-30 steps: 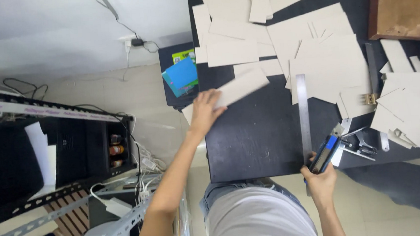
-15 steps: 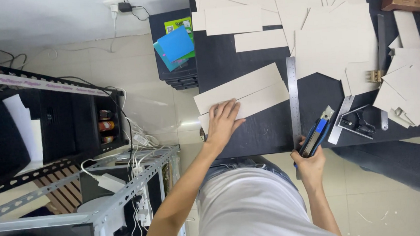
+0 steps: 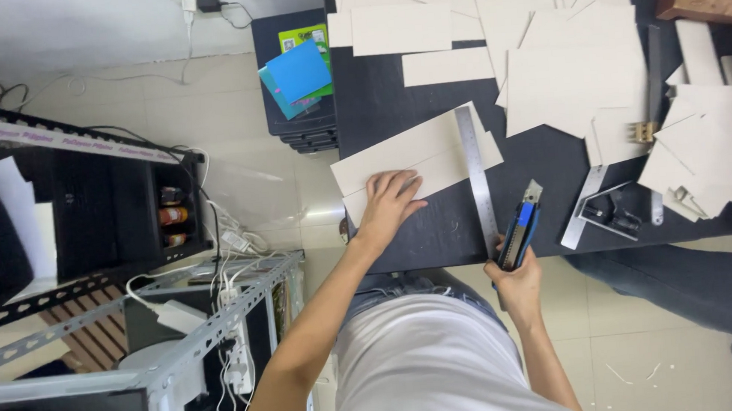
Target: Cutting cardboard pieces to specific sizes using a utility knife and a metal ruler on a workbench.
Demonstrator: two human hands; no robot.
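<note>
1. Black rectangular work table (image 3: 420, 236): fills the upper right of the frame; its near edge runs across the centre.
2. Pale grey cardboard sheets (image 3: 572, 79): loose pieces spread over the upper and right portions of the table, overlapping one another.
3. Long pale cardboard strip (image 3: 405, 155): lies at centre frame, near the table's left edge, tilted slightly; its right end passes under the ruler.
4. Flat steel ruler (image 3: 477, 180): lies across the strip's right end, running toward the table's near edge.
5. Left hand (image 3: 390, 202): palm down, fingers spread flat, pressing on the strip's lower edge; nothing enclosed.
6. Right hand (image 3: 513, 277): at the table's near edge, lower centre; fingers wrapped around the knife handle.
7. Blue-and-black utility knife (image 3: 522, 229): blade tip pointing up-frame, just right of the ruler.
</note>
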